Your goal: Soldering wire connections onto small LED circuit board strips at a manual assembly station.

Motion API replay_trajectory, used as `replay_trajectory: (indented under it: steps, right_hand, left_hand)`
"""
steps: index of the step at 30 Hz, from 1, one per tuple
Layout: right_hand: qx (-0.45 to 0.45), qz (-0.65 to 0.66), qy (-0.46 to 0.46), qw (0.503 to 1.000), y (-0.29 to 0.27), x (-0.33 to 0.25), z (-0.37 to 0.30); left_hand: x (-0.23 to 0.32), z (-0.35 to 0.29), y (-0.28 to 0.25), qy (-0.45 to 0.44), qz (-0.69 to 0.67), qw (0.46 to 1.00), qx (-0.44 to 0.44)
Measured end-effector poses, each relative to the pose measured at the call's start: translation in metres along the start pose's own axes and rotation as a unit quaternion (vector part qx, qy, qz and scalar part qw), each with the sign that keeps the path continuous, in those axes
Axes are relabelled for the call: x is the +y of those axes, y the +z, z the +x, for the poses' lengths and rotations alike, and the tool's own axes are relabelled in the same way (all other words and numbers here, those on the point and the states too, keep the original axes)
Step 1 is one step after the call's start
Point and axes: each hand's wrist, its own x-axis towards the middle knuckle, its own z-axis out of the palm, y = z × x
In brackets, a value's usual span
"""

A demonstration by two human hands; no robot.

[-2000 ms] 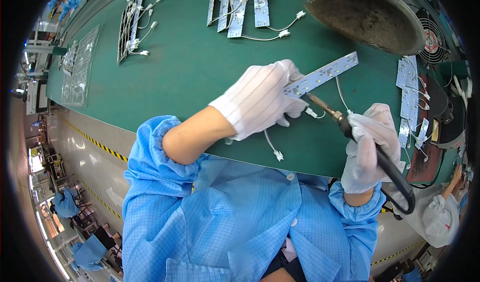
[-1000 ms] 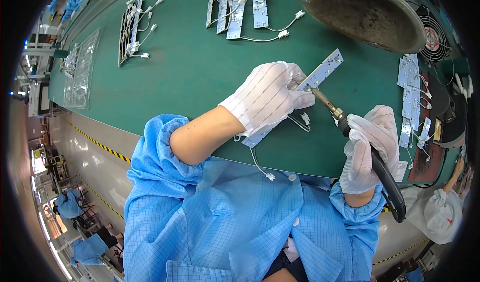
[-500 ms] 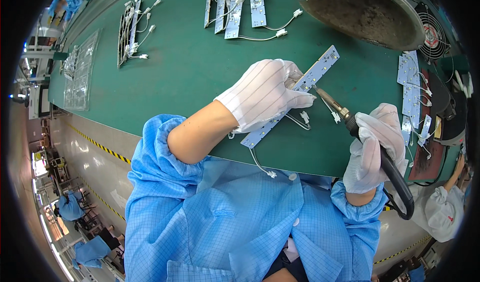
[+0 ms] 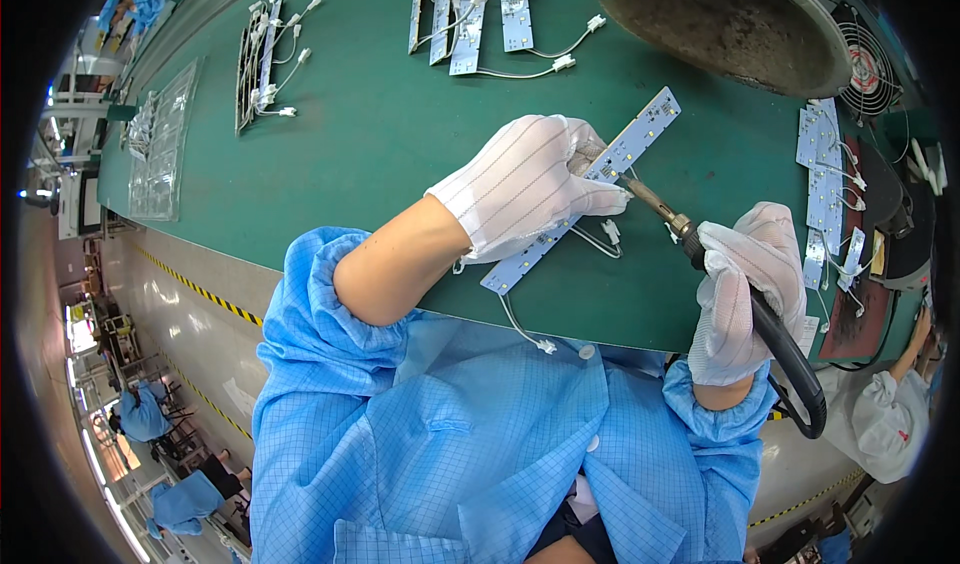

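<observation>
Green counter [image 4: 330,154] | left hand [image 4: 530,184] pressed flat, pinning LED strip board [image 4: 600,179] steady near the edge | right hand [image 4: 745,294] gripped soldering iron [image 4: 665,214], tip on board

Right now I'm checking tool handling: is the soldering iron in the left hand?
No, the right hand grips the soldering iron, while the left hand presses on the LED strip board.

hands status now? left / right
Left hand: closed down on the long LED strip board, pinning it to the green bench.
Right hand: shut around the soldering iron handle.
</observation>
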Motion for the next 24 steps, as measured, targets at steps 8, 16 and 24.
replay_trajectory:
  steps: [8,16,24]
  right_hand:
    - [-0.013,-0.027,-0.03,0.999,0.001,0.001,0.003]
    - [0.02,0.041,-0.005,0.999,-0.01,0.005,0.006]
    - [0.015,-0.074,-0.049,0.996,-0.018,0.014,-0.004]
  left_hand:
    - [0.001,0.0,0.0,0.002,-0.016,1.0,-0.001]
    - [0.012,-0.007,-0.021,0.042,0.149,0.987,-0.044]
    - [0.024,0.011,0.013,0.022,0.248,0.956,0.158]
